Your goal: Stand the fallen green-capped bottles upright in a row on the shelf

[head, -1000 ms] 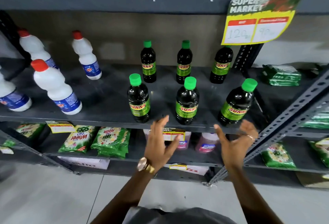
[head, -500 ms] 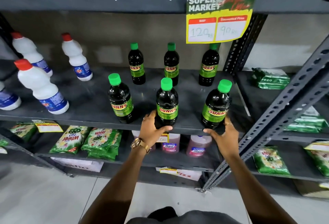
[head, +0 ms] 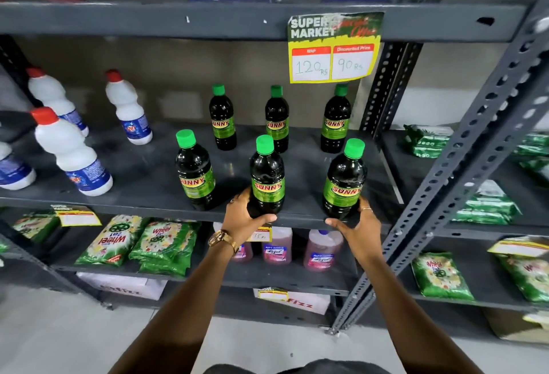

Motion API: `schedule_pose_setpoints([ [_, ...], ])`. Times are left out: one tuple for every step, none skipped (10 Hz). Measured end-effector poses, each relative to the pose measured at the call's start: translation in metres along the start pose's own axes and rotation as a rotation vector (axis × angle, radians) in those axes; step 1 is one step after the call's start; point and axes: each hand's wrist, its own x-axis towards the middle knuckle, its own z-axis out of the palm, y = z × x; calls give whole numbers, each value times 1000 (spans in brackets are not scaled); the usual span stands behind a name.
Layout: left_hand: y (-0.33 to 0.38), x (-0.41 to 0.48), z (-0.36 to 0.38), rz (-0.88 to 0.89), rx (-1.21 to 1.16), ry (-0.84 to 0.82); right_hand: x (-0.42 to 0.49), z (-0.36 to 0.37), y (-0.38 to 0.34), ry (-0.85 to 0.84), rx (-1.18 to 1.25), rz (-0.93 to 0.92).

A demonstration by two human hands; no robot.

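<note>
Six dark bottles with green caps stand upright in two rows of three on a grey metal shelf [head: 142, 186] at the centre of the frame. Each carries a green label reading "SUNNY" in red and yellow.

In the front row, the left hand [head: 242, 219] is wrapped around the base of the middle bottle [head: 267, 176], thumb across the front and fingers curled behind. The right hand [head: 358, 226] cups the base of the right bottle [head: 344, 180] the same way. The front left bottle [head: 194, 171] stands untouched beside them. The left wrist wears a gold watch [head: 222, 240].

Above the back row, a yellow and green sign [head: 334, 46] hanging from the upper shelf reads "SUPER MARKET", "MRP 120 Rs" and "Discounted Price 90 Rs".

At the left of the frame stand white bottles with red caps [head: 69, 153] and blue labels too small to read. On the lower shelf, green packets read "Wheel 2in1" [head: 117, 240], and pink bottles [head: 276, 245] sit below the hands.
</note>
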Motion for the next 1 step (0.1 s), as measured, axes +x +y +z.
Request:
schedule_pose_setpoints([
  [4,-11,-3,-12,-91,22,-24,-5,-16,108,97,-28],
])
